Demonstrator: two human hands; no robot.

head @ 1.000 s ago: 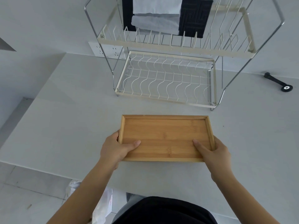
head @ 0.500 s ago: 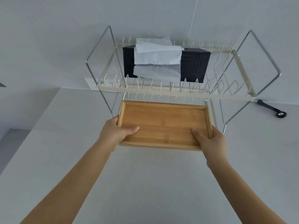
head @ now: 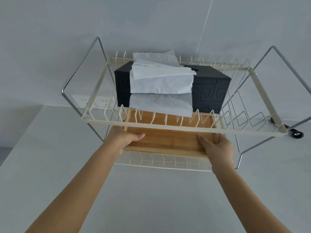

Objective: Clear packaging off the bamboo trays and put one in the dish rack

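Observation:
A rectangular bamboo tray (head: pixel 170 140) lies flat, pushed partly under the upper tier of the two-tier wire dish rack (head: pixel 185 129) and over the lower shelf (head: pixel 168 161). My left hand (head: pixel 125 139) grips its near left corner, thumb on the tray floor. My right hand (head: pixel 217 147) grips the near right corner the same way. The tray's far half shows only through the upper tier's wires. No packaging is visible on it.
A black tissue box (head: pixel 208 88) with white tissues (head: pixel 159 86) draped over it sits on the rack's upper tier. A wall socket strip (head: pixel 94 101) is behind the rack at left. A black tool (head: pixel 297 133) lies on the white counter (head: pixel 151 190) at right.
Both hands have carried the tray up off the counter and forward into the rack's lower tier. The view has tilted up, so the upper tier is now closer.

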